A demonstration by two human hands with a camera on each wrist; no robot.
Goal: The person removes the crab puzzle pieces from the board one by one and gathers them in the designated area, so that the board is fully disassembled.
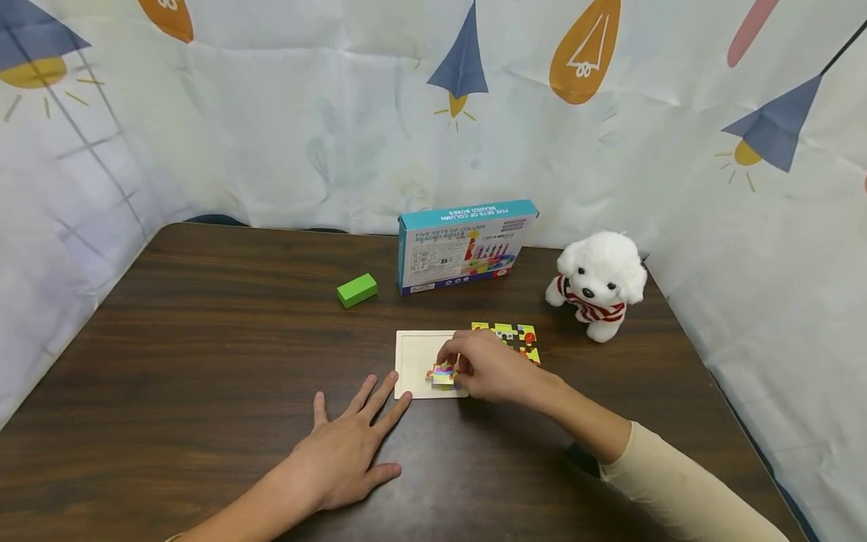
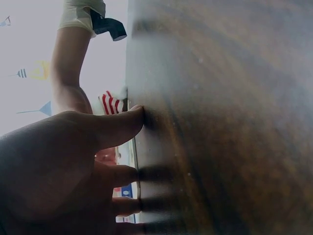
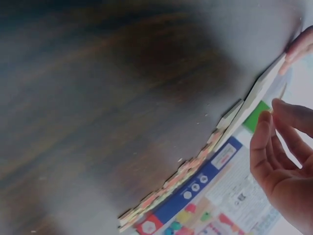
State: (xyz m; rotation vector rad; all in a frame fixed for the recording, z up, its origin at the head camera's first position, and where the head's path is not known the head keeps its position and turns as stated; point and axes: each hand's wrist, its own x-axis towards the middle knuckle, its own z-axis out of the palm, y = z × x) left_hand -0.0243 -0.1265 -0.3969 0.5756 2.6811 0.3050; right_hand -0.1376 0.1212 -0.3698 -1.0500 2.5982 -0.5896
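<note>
Over a pale puzzle tray (image 1: 415,350), my right hand (image 1: 494,367) pinches a small colourful jigsaw piece (image 1: 443,373) between thumb and fingertips. The right wrist view shows this piece edge-on as a thin sliver, raised off the tray. Beneath it, a bit of another coloured piece shows near the tray's lower right corner. My left hand (image 1: 342,455) lies spread on the table, its fingertips at the tray's lower left edge. Several yellow jigsaw pieces (image 1: 527,336) lie right of the tray, partly hidden by my right hand.
A green block (image 1: 357,290) lies behind the tray to the left. A blue and white toy box (image 1: 460,252) stands at the back of the dark wooden table (image 1: 203,339). To the right is a white plush dog (image 1: 603,271) in a striped scarf. Printed cloth hangs around the table.
</note>
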